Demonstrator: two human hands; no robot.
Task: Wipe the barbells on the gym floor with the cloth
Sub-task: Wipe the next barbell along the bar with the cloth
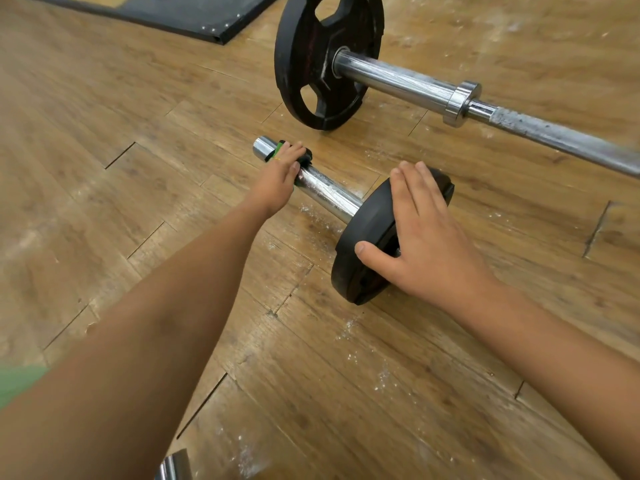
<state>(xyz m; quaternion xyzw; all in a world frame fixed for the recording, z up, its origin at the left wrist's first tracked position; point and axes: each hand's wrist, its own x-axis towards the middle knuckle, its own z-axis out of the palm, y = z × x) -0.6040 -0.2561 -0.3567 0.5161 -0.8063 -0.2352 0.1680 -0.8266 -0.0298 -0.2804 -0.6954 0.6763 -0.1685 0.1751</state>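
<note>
My left hand (280,169) curls over the near barbell (329,192) close to its free end, gripping what I take to be the green-and-black cloth (300,154) against the chrome. My right hand (427,233) lies flat, fingers straight, on the small plate (363,230). The bar's long axis runs from that plate up-left along the floor (138,174), so I'd wipe back toward the plate.

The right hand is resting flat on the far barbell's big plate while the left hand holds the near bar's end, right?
Not quite: the head view shows the right hand resting flat on the small plate of the near barbell, not the big plate. The left hand does hold the near bar's end.
</note>
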